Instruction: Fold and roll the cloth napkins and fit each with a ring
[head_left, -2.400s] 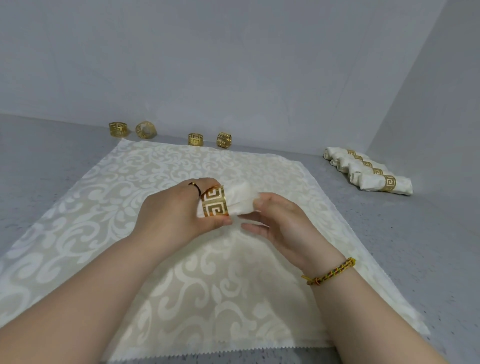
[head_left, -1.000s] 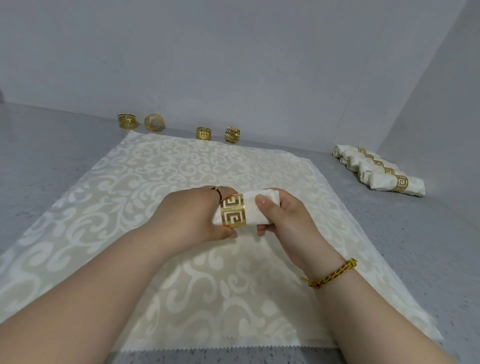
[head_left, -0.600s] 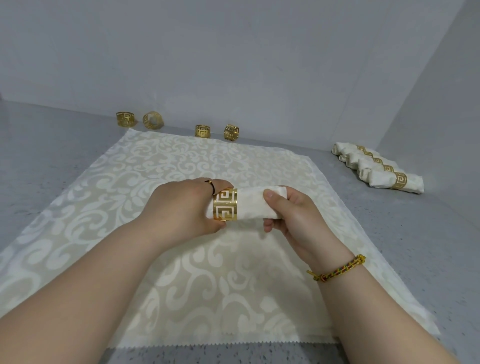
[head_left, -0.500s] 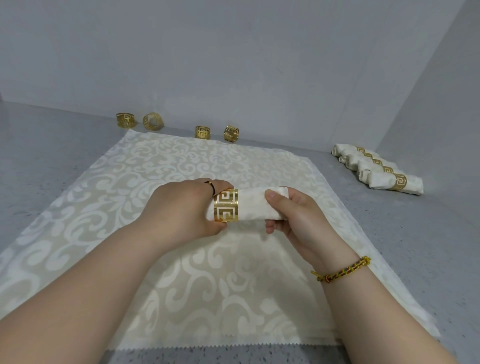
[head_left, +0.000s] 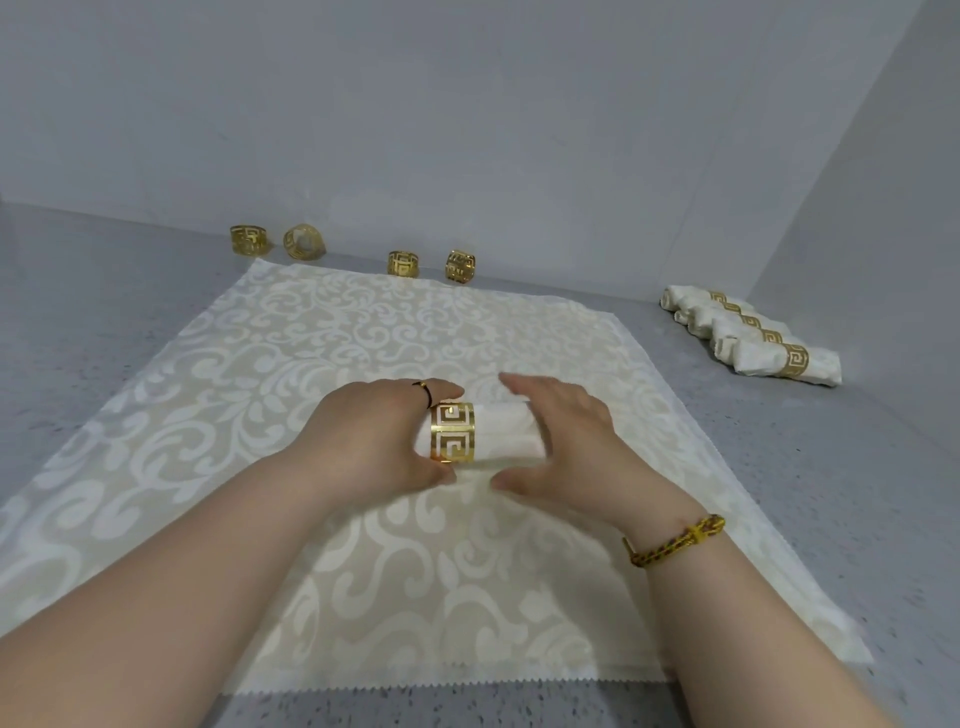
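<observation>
Two hands at a ringed napkin roll above the middle of the patterned cloth (head_left: 311, 364).

The left hand (head_left: 363, 447) grips the left end of the rolled napkin (head_left: 506, 434), fingers curled beside the gold ring (head_left: 453, 432) fitted round it. The right hand (head_left: 566, 441) cups the roll's right end with fingers and thumb spread; contact cannot be told. Past the cloth's far edge, four loose rings (head_left: 403, 263) sit in a row on the grey table (head_left: 78, 312). Off the cloth's far right corner lie four finished napkins (head_left: 753, 359), side by side, each with a ring.
</observation>
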